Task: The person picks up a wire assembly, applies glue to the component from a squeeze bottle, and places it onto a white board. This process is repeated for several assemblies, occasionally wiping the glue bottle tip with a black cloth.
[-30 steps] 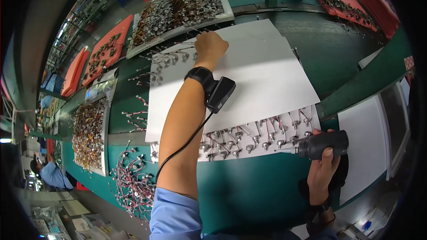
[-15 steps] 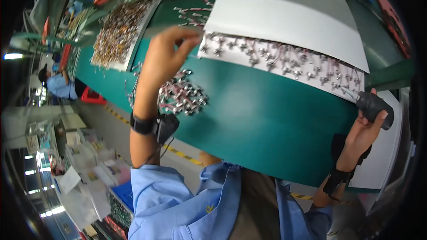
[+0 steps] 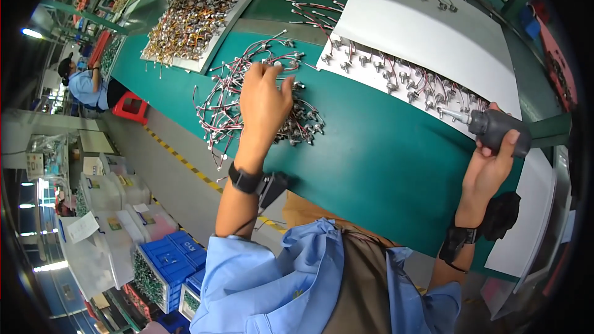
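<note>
My left hand (image 3: pixel 266 102) is over a loose pile of small metal components with red, black and white wires (image 3: pixel 303 125). Its fingers are bent down among the parts, with the thumb apart from the index finger, and no held part is visible. In my right hand (image 3: pixel 489 170) is a dark grey squeeze bottle (image 3: pixel 504 133) with a thin pale nozzle. The nozzle points left, its tip at the right part of a row of similar metal components (image 3: pixel 391 80). They stand along the near strip of a white board (image 3: pixel 427 28), their wires running back.
A tray (image 3: pixel 197 64) heaped with parts on yellow and orange wires stands at the back left. The green table (image 3: pixel 371 167) bears the pile and board. Clear bins (image 3: pixel 102 235) and a blue crate (image 3: pixel 170 266) are at lower left. A person (image 3: pixel 86 86) sits far left.
My left hand has moved from the board's left end back to the wired pile. The bottle in my right hand has shifted slightly left in view. The whole view has also shifted.
</note>
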A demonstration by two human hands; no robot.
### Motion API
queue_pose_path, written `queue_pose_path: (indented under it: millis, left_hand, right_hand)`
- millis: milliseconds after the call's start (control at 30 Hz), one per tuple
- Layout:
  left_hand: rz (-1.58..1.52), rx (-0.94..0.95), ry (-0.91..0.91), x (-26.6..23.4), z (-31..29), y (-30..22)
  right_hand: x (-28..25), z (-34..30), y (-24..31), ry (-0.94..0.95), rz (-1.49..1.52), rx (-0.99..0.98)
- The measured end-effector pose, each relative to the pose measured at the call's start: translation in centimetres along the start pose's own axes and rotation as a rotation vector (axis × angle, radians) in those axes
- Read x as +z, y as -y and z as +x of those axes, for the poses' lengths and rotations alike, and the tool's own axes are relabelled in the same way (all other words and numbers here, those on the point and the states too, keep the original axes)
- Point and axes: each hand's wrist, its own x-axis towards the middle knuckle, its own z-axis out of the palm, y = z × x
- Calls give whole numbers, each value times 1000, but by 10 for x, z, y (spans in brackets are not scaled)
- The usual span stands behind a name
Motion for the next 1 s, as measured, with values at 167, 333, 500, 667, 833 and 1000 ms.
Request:
queue_pose_path:
  millis: [167,333,500,667,833,1000]
  left_hand:
    - [170,47,88,37,50,7]
    - [349,-53,563,66,89,20]
    - [276,-27,479,48,109,28]
    - [-507,-130,79,-37,127,32]
    - [-750,-63,-263,-108,105,5]
    - [-986,-218,-289,-99,54,-12]
  right_hand:
    - [-15,1,-18,4,-22,18]
    - [-31,8,-22,-46,-58,54]
    - [-30,11,-18,-82,-31,38]
    - [-31,10,-17,-114,-12,27]
    - [-36,6,-14,-78,30,28]
    - [-33,6,-15,-62,23,23]
